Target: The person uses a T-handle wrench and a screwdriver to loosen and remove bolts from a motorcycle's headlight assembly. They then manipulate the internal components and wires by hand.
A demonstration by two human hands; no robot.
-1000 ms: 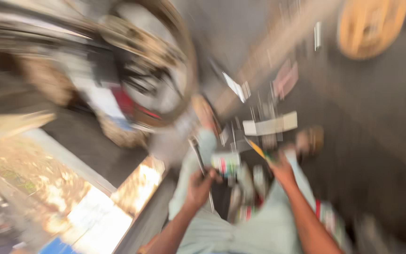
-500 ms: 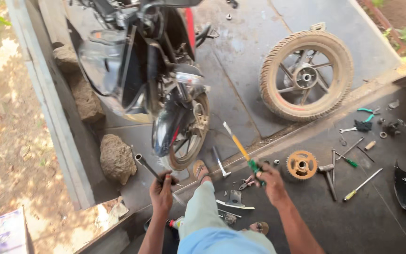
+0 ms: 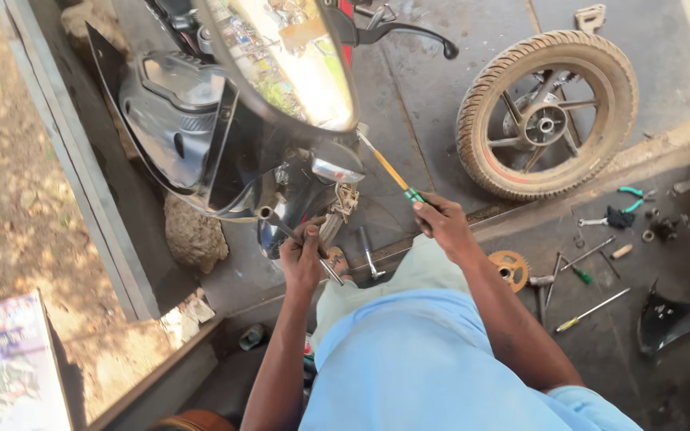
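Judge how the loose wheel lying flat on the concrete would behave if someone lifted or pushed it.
The wheel has a thick rubber tyre and metal spokes, so it is probably heavy and stiff. Lying flat, it would likely drag, not slide easily. Stood on edge, it could roll away.

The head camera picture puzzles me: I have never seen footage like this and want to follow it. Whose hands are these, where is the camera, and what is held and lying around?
The camera sits on a person's head and looks down, so the two bare arms reaching forward are that person's own. The left hand grips a metal rod-like tool, held against the lower front of a motorcycle standing just ahead. The right hand holds a long screwdriver with a yellow shaft and green handle, its tip pointing into the same spot. On the concrete floor to the right lies a removed wheel with its tyre. Nearer the person are a small orange sprocket, loose screwdrivers, teal-handled pliers and a dark plastic cover. A stone sits beside the motorcycle.
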